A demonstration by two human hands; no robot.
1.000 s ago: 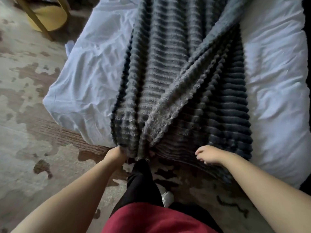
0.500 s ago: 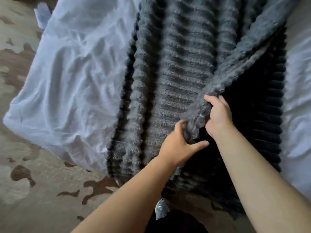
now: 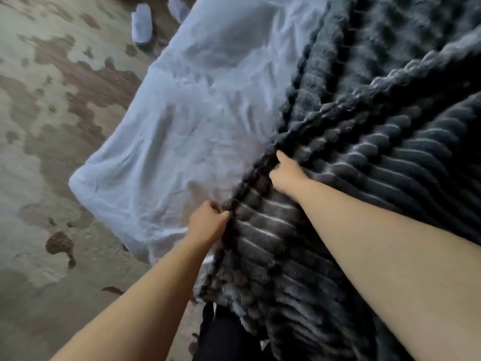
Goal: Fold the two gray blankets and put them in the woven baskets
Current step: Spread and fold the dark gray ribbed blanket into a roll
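Hands first: left hand point(image 3: 208, 221) and right hand point(image 3: 286, 174) both clutch the gray blanket point(image 3: 377, 157) by its long edge near centre, and it sprawls over the white sheet point(image 3: 195, 113) from 1 to 5 o'clock. Looks like an early lengthwise fold, so next that edge wants carrying across evenly. Baskets aren't in view, the blanket's far end is cut off, and the fingertips are buried in pile.

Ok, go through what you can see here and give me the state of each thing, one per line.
blanket: on the bed, one layer turned over another, near end hanging off the edge
left hand: grips the blanket's left edge
right hand: grips the same edge, farther up
sheet: wrinkled, covering the bed
slippers: on the floor beside the bed, not worn
baskets: not in view
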